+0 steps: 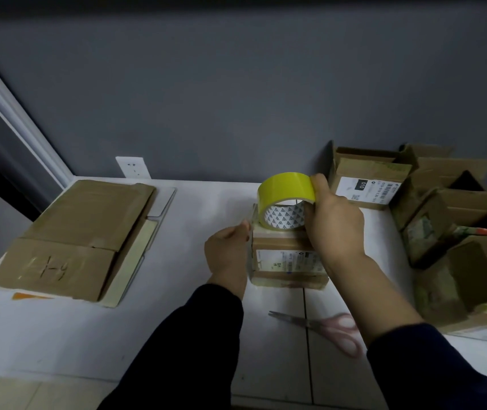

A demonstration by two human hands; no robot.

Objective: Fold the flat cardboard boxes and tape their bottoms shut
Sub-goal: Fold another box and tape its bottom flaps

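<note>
In the centre of the frame, a small cardboard box (288, 260) with a shipping label stands on the white table (200, 208). The right hand (335, 223) grips a yellow tape roll (285, 199) standing on top of the box. The left hand (227, 247) holds the box's left side with curled fingers. Flat cardboard boxes (73, 232) lie stacked at the left, folded boxes (443, 220) crowd the right edge, and pink-handled scissors (325, 327) lie near the lower right.

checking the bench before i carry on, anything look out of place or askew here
The folded boxes at right lie tumbled, tilted against each other rather than stacked. The scissors lie beside the right forearm, which might knock them.
</note>
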